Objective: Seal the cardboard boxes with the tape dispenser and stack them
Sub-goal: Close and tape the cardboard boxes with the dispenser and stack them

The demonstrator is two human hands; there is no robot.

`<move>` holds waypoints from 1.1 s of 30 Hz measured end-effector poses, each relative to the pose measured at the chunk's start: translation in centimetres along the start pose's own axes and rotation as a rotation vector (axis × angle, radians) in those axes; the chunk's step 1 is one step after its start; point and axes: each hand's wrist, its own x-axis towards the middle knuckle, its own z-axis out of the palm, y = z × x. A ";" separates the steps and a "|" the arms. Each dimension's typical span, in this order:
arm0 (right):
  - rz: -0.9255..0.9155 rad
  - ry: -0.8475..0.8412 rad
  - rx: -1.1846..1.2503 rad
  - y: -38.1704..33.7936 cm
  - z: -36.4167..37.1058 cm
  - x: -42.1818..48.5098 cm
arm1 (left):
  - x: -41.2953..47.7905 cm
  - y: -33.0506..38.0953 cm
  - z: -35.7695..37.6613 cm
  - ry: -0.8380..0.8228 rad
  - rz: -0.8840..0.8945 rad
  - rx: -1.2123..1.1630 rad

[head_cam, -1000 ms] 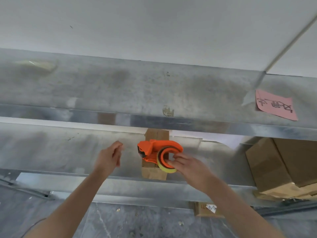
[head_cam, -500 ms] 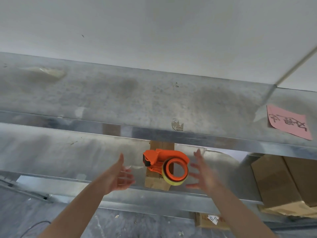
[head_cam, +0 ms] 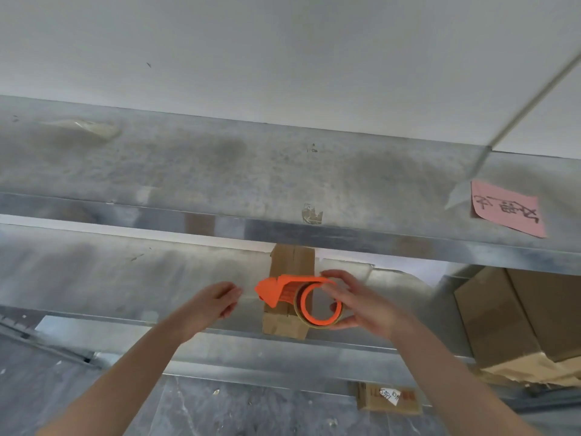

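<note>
- Tape dispenser (head_cam: 278, 289) front and centre: bright orange plastic, with a pointed nose facing left and a flat guard arching over the top.
- Its roll of tape (head_cam: 314, 324) sits at the right end, a thin yellowish band wound on an orange ring with an open middle.
- The dispenser is over a small cardboard box (head_cam: 292, 259), a narrow brown one lying end-on across the lower metal shelf (head_cam: 125, 278). Its near end reaches the shelf's front lip.
- Whether the dispenser rests on the box or is just clear of it, I can't tell from this angle.
- Right hand (head_cam: 364, 306) comes in from the lower right with the forearm stretched up. The fingers are curled over the guard and the thumb is hooked under the roll, so it has a firm grip on the dispenser.
- Left hand (head_cam: 210, 302) sits just left of the orange nose, with a clear gap between them. The fingers are loosely bent and the palm is turned toward the dispenser, with nothing visible in it.
- Above both hands runs the upper metal shelf (head_cam: 220, 171), dull and smudged, with a scrap of old tape (head_cam: 312, 214) stuck near its front edge.
- A pink handwritten note (head_cam: 506, 209) is stuck on that shelf at far right.
- Larger cardboard boxes (head_cam: 515, 316) are stacked at the right, beside the lower shelf.
- Down on the floor there's another small box with a white label (head_cam: 388, 401).
</note>
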 end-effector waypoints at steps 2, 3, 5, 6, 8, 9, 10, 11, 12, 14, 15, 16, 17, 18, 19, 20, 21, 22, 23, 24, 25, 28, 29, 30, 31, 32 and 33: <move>-0.132 -0.050 -0.066 0.8 -1.0 -1.5 | -0.4 0.3 -0.1 0.088 0.221 0.321; -0.187 -0.065 -0.110 1.3 -1.5 -2.3 | -0.5 0.6 0.0 0.112 0.315 0.384; -0.299 -0.028 -0.262 2.4 -2.5 -3.8 | -0.7 1.2 0.7 0.125 0.470 0.456; -0.353 0.009 -0.349 3.0 -3.2 -4.5 | -0.7 1.3 1.0 0.137 0.525 0.479; -0.420 0.085 -0.400 4.1 -5.0 -6.2 | -0.5 0.9 0.3 0.196 0.577 0.485; -0.434 0.117 -0.370 4.5 -5.9 -7.2 | -0.4 0.4 -0.4 0.221 0.576 0.488; -0.438 0.145 -0.340 4.8 -6.7 -8.1 | -0.3 0.0 -1.0 0.227 0.561 0.503; -0.431 0.160 -0.327 4.9 -7.3 -8.8 | -0.2 -0.5 -1.4 0.212 0.541 0.526; -0.418 0.166 -0.350 5.0 -7.7 -9.2 | -0.1 -1.0 -1.5 0.186 0.519 0.545; -0.388 0.189 -0.457 5.3 -7.7 -9.4 | 0.1 -1.7 -1.0 0.153 0.481 0.545; -0.388 0.210 -0.508 5.5 -7.7 -9.3 | 0.2 -2.1 -0.6 0.149 0.467 0.540; -0.397 0.233 -0.555 5.7 -7.7 -9.2 | 0.3 -2.4 -0.3 0.144 0.448 0.535; -0.405 0.249 -0.599 5.9 -7.8 -9.0 | 0.5 -2.8 -0.1 0.145 0.436 0.531; -0.410 0.266 -0.640 6.1 -8.1 -8.9 | 0.6 -3.1 0.2 0.150 0.423 0.527; -0.411 0.278 -0.679 6.3 -8.3 -8.7 | 0.7 -3.3 0.6 0.156 0.417 0.523; -0.412 0.284 -0.712 6.4 -8.6 -8.5 | 0.8 -3.5 0.9 0.154 0.409 0.522; -0.409 0.283 -0.740 6.6 -8.7 -8.3 | 1.0 -3.7 1.3 0.146 0.405 0.521; -0.405 0.280 -0.762 6.7 -8.9 -8.1 | 1.2 -3.9 1.7 0.137 0.392 0.520; -0.402 0.279 -0.782 6.9 -9.0 -7.8 | 1.5 -4.2 2.0 0.130 0.379 0.519; -0.399 0.279 -0.798 7.0 -9.1 -7.7 | 1.7 -4.4 2.3 0.124 0.357 0.522; -0.398 0.279 -0.811 7.2 -9.3 -7.5 | 2.0 -4.6 2.6 0.126 0.343 0.521; -0.382 0.289 -0.855 7.6 -9.6 -6.5 | 2.6 -4.9 3.8 0.125 0.291 0.474; -0.374 0.288 -0.871 7.7 -9.5 -6.1 | 2.9 -5.2 4.3 0.123 0.270 0.438; -0.368 0.287 -0.884 7.8 -9.5 -5.7 | 3.0 -5.3 4.8 0.116 0.217 0.386; -0.363 0.285 -0.898 7.8 -9.4 -5.3 | 3.2 -5.6 5.4 0.111 0.182 0.290; -0.363 0.280 -0.910 7.9 -9.4 -4.9 | 3.5 -6.0 6.1 0.125 0.149 0.214; -0.366 0.275 -0.925 7.9 -9.3 -4.4 | 3.8 -6.4 6.9 0.132 0.129 0.163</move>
